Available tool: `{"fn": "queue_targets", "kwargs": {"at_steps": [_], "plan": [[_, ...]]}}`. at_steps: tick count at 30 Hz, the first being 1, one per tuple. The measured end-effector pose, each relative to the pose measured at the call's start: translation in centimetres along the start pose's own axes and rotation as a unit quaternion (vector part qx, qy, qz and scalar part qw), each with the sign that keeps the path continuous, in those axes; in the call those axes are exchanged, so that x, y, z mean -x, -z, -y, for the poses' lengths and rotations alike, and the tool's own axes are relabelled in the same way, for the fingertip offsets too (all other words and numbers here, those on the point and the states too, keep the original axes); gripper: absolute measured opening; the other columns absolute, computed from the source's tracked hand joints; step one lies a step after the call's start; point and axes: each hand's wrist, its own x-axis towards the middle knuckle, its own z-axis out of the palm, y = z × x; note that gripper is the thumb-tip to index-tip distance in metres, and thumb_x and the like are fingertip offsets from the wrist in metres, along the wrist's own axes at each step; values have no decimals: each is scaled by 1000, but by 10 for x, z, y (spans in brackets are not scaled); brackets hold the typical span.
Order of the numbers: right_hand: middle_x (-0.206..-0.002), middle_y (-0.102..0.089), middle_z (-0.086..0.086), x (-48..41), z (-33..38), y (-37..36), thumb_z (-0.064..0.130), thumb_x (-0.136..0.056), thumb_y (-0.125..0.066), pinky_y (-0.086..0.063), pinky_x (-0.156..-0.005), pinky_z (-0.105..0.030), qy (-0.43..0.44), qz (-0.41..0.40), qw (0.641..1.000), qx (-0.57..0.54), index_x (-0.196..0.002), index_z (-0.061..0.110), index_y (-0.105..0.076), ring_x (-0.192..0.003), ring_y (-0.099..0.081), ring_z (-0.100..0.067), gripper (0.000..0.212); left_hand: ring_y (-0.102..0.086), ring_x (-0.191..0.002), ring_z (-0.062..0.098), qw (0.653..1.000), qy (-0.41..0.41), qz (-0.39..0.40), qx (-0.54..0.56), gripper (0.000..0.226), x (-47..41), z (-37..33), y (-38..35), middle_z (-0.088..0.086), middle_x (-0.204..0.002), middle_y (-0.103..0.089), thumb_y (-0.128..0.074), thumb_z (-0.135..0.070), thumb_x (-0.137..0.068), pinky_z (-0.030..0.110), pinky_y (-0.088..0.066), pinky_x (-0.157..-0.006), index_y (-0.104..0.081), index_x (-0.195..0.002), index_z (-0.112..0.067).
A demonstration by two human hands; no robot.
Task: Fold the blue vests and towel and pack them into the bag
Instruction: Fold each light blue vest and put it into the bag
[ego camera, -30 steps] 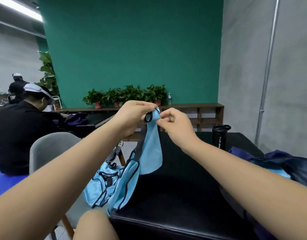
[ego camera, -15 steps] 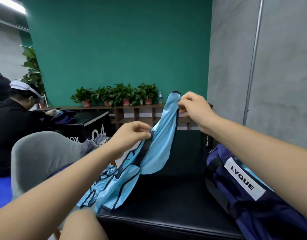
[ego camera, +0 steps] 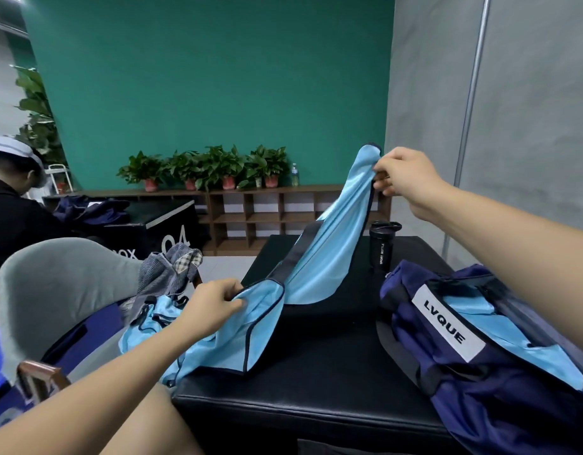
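The right hand (ego camera: 405, 182) pinches the top end of the blue vest (ego camera: 329, 238) with thumb and curled fingers, high above the black desk (ego camera: 316, 382). The left hand (ego camera: 211, 307) holds a lower edge of the same vest in a closed grip, near the desk's left side. The vest is stretched in a slanted line between both grips, and its bottom part lies on the desk. The navy bag (ego camera: 480, 372) lies at the right, with light blue cloth inside.

Left hand (ego camera: 214, 307), right hand (ego camera: 403, 178) pinch blue vest (ego camera: 329, 244) taut.
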Motion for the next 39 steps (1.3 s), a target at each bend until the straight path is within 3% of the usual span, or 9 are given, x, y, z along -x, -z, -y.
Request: {"fn": "queue_targets", "kwargs": {"at_steps": [5,9,12,17,21,28,34,37,39], "plan": [[-84,-66,-10,0,-15,8,8,-95,-61,-51,-60,-28,-24,9,998,61,-87,13,-62,-70,-63,-21,9,-62,-68,12,998,0,-46,34,12,-15,-11,31,-5,-72,-70,-74,-28,-90,29,-46,-62,-70,-80,-21],[-68,-58,-5,13,-28,-9,14,-74,-59,-46,-61,-34,24,61,980,187,-68,8,-57,-63,-51,-21,9,-70,-81,15,996,-17,-54,68,6,-31,-37,53,-8,-80,-75,-72,-30,-89,31,-52,-67,-74,-83,-28],[-85,-74,7,34,-35,-36,33,-81,-74,-55,-75,-35,50,115,974,189,-83,21,-69,-82,-71,-18,13,-67,-76,9,994,-44,-52,90,8,-39,-62,61,-13,-79,-75,-71,-29,-88,28,-49,-66,-74,-81,-31],[-111,-72,11,79,-32,-89,59,-81,-84,-56,-94,-32,57,271,951,137,-114,33,-68,-104,-69,-7,45,-67,-80,9,988,-80,-26,130,6,-44,-106,58,-14,-81,-75,-73,-29,-84,31,-51,-74,-75,-81,-33],[-103,-77,2,85,-37,-109,45,-75,-90,-57,-93,-44,71,288,950,97,-109,27,-67,-98,-74,-20,44,-57,-69,9,985,-96,-6,146,4,-41,-128,55,-1,-78,-73,-75,-30,-81,33,-44,-67,-74,-79,-26],[-75,-63,3,75,-45,-82,21,-88,-87,-38,-67,-30,78,315,940,108,-97,15,-70,-68,-51,-12,20,-49,-77,17,953,-86,115,267,35,-30,-111,48,5,-81,-59,-85,-44,-87,37,-37,-75,-71,-100,-15],[-72,-65,8,56,-56,-41,12,-90,-84,-40,-59,-17,76,282,943,162,-95,14,-72,-60,-53,-3,13,-39,-65,14,923,-67,217,311,36,-21,-83,38,-1,-72,-47,-86,-14,-87,35,-29,-67,-62,-114,-11],[-68,-66,8,43,-62,-22,7,-88,-84,-41,-63,-22,73,262,946,178,-93,14,-74,-61,-55,-5,13,-43,-75,21,925,-55,209,311,43,-18,-73,40,-1,-81,-57,-83,-13,-84,45,-28,-76,-61,-120,-14],[-71,-68,5,35,-67,-10,7,-86,-84,-44,-69,-29,70,255,945,191,-92,15,-74,-67,-58,-9,14,-47,-77,21,931,-54,198,302,41,-17,-70,45,-1,-87,-62,-80,-9,-86,41,-31,-71,-59,-121,-16]]}}
